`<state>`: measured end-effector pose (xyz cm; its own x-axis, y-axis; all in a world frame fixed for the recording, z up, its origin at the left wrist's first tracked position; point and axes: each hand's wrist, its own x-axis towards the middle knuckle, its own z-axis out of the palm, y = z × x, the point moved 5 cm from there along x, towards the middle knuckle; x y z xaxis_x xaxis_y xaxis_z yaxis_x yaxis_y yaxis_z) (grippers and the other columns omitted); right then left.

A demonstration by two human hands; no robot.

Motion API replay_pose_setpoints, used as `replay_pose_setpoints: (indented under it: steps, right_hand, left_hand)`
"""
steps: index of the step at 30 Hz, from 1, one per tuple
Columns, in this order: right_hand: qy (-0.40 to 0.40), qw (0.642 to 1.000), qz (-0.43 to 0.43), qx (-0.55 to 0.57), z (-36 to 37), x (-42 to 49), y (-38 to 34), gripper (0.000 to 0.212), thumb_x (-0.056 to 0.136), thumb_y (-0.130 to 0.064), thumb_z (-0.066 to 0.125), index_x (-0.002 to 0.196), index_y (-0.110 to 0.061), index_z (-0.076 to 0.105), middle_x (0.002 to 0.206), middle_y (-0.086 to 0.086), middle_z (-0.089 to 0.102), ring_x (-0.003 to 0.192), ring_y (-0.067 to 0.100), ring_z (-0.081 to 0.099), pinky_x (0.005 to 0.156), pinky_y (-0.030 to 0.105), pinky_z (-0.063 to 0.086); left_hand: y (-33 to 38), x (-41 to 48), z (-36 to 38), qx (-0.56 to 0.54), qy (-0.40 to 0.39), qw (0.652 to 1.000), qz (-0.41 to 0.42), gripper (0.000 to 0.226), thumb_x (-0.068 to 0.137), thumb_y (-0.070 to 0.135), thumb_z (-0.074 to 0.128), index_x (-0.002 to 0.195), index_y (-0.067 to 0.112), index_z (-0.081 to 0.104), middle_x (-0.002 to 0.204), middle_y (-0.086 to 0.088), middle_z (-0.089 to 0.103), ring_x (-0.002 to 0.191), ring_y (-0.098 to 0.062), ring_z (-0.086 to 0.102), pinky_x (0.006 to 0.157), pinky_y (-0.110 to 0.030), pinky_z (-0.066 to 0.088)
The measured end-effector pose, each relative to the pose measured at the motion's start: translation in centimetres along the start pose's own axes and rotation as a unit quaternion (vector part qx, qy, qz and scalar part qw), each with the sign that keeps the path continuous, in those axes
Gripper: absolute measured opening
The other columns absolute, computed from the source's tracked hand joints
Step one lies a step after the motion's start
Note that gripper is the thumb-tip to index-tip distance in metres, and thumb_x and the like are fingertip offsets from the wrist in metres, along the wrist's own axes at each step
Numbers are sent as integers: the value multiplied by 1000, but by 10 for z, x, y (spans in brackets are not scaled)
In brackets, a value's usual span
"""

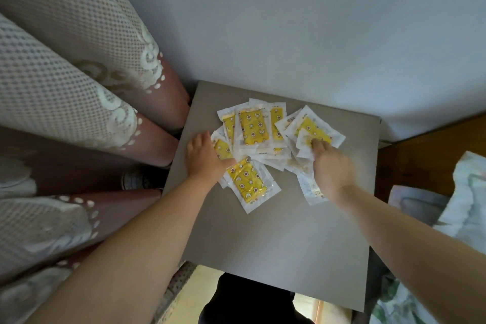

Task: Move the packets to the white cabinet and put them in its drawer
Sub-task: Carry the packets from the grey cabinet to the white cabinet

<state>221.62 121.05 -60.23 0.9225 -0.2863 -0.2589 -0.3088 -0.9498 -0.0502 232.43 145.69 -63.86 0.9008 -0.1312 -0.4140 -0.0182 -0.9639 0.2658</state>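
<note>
Bare forearms [147, 244] cross the grey table's [276, 239] near edge. Lace curtains [65, 73] hang beside its left edge. The left hand [203, 156] rests loose-fingered on the packets [253, 127], which are heaped toward the far edge. The right hand [330, 168], blurred, touches them; its grasp is unclear. Rumpled cloth [462, 192] lies to the right, with a pale wall [289, 21] behind.

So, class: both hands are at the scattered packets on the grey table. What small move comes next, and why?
Probably draw both hands inward to bunch the packets into one stack: they lie fanned and overlapping on the table, left hand at one side, right hand at the other.
</note>
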Motion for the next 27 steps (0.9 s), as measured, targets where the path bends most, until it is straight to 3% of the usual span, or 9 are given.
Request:
replay_pose_setpoints:
  steps: [3, 5, 8, 14, 16, 17, 19, 23, 27]
  right_hand:
    - [-11, 999, -34, -28, 17, -4, -7, 56, 57, 9, 75, 111, 5, 59, 95, 16, 63, 83, 34, 65, 47, 31, 47]
    - [-13, 995, -49, -84, 26, -7, -11, 59, 39, 4, 83, 95, 6, 66, 79, 16, 65, 67, 31, 65, 39, 27, 45]
    - [-16, 991, -70, -115, 32, -8, -16, 55, 37, 4, 82, 90, 5, 68, 74, 15, 64, 62, 29, 64, 39, 26, 45]
    - [-58, 992, -60, -99, 33, -2, -13, 68, 24, 1, 87, 89, 7, 68, 73, 16, 64, 63, 31, 65, 39, 26, 46]
    - [-58, 990, -59, -113, 23, -3, -14, 68, 34, -3, 89, 97, 6, 66, 81, 15, 64, 71, 30, 65, 43, 27, 48]
    - [-80, 988, -64, -117, 19, -4, -14, 66, 50, -6, 86, 110, 5, 61, 95, 15, 64, 84, 29, 65, 51, 29, 51]
    - [-85, 988, -85, -94, 13, -5, -13, 57, 79, -4, 65, 131, -1, 42, 122, 12, 53, 111, 27, 55, 70, 32, 51]
    - [-53, 993, -100, -42, -14, -10, -12, 60, 80, 8, 53, 135, -7, 36, 136, 9, 41, 118, 27, 49, 68, 33, 47]
    - [33, 990, -130, 44, -45, -24, -21, 64, 77, 12, 56, 137, -8, 44, 137, 17, 40, 119, 36, 46, 66, 38, 49]
  left_hand:
    - [1, 8, -1, 3, -2, 1000, -14, 92, 63, 51, 82, 136, 13, 41, 136, -9, 47, 125, -29, 43, 101, -40, 39]
    - [-2, 9, 0, -48, -22, 997, -58, 86, 55, 48, 88, 124, 14, 50, 125, -7, 57, 114, -28, 54, 93, -41, 47]
    - [-5, 5, 0, -111, -40, 988, -99, 74, 56, 40, 90, 112, 13, 52, 116, -5, 62, 104, -27, 61, 84, -39, 52]
    - [-18, -9, 0, -222, -67, 968, -95, 40, 75, 29, 81, 99, 12, 55, 100, -2, 63, 90, -23, 62, 71, -29, 46]
    - [-21, -16, -7, -281, -48, 952, -109, 30, 75, 26, 81, 88, 15, 55, 86, 3, 62, 80, -19, 62, 65, -28, 47]
    - [-21, -19, -11, -319, -34, 940, -115, 27, 75, 23, 81, 84, 16, 56, 82, 4, 62, 76, -17, 62, 64, -27, 48]
    - [-19, -25, -18, -396, -21, 909, -127, 22, 74, 18, 82, 82, 15, 61, 80, 3, 66, 72, -14, 63, 64, -26, 51]
    - [-18, -37, -37, -480, 15, 868, -128, 16, 73, 14, 82, 81, 13, 68, 82, -3, 71, 74, -18, 68, 71, -30, 56]
    - [-6, -53, -65, -526, 43, 843, -104, 13, 77, 9, 78, 77, 15, 67, 78, -1, 69, 61, -7, 67, 55, -20, 53]
